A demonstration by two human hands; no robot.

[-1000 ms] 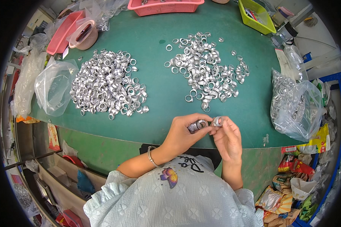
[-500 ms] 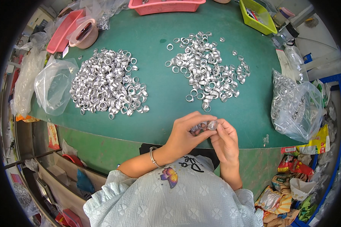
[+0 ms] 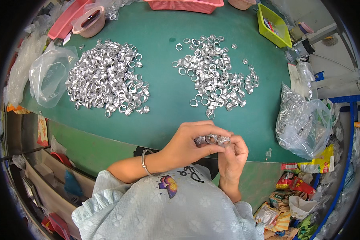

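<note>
Both hands meet at the near edge of the green table [image 3: 164, 92]. My left hand [image 3: 188, 146] pinches a short row of silver metal rings [image 3: 212, 139] between thumb and fingers. My right hand [image 3: 234, 154] grips the right end of the same row. A thin bracelet sits on my left wrist. A dense heap of silver rings [image 3: 108, 80] lies on the table's left half. A looser heap of rings [image 3: 214, 74] lies on the right half, just beyond my hands.
A clear bag of rings [image 3: 302, 120] sits at the right edge. An empty clear bag [image 3: 48, 76] lies at the left. A pink basket [image 3: 184, 5], a pink tape holder [image 3: 88, 20] and a yellow-green tray [image 3: 274, 26] stand along the far side. Crumpled wrappers lie below at right.
The rings in my hands have closed into one tight row. Both hands stay at the table's near edge, barely shifted.
</note>
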